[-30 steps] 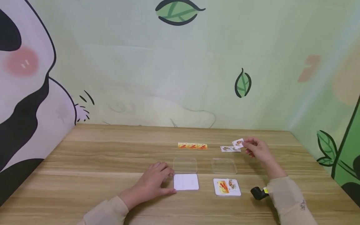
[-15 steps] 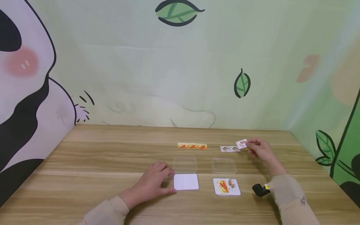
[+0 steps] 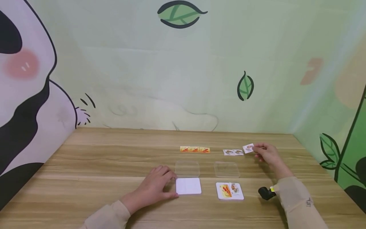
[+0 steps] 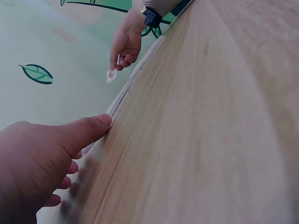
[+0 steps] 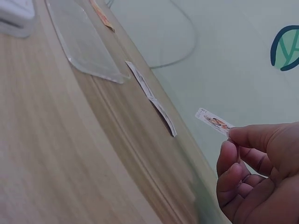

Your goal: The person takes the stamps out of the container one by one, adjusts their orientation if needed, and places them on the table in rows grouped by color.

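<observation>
My right hand (image 3: 267, 154) pinches a small white stamp (image 3: 248, 148) with a colored picture between thumb and forefinger. In the right wrist view the stamp (image 5: 214, 122) is off the table, its picture side partly showing. Just left of it lie two joined white stamps (image 3: 233, 152). My left hand (image 3: 152, 186) rests by a plain white card or flat box (image 3: 188, 185), thumb and fingertips at its left edge. Right of that lies a similar white piece (image 3: 239, 196) bearing an orange stamp (image 3: 225, 190) and a white stamp (image 3: 235, 188).
Two clear plastic lids or trays (image 3: 187, 169) (image 3: 227, 170) lie behind the white pieces. A strip of orange-yellow stamps (image 3: 195, 149) lies farther back. A black device (image 3: 267, 193) is at the right wrist. A painted wall (image 3: 128, 70) borders the wooden table (image 3: 120, 156).
My right hand has moved right with its stamp, away from the two joined stamps, which stay on the table. The left hand keeps its place.
</observation>
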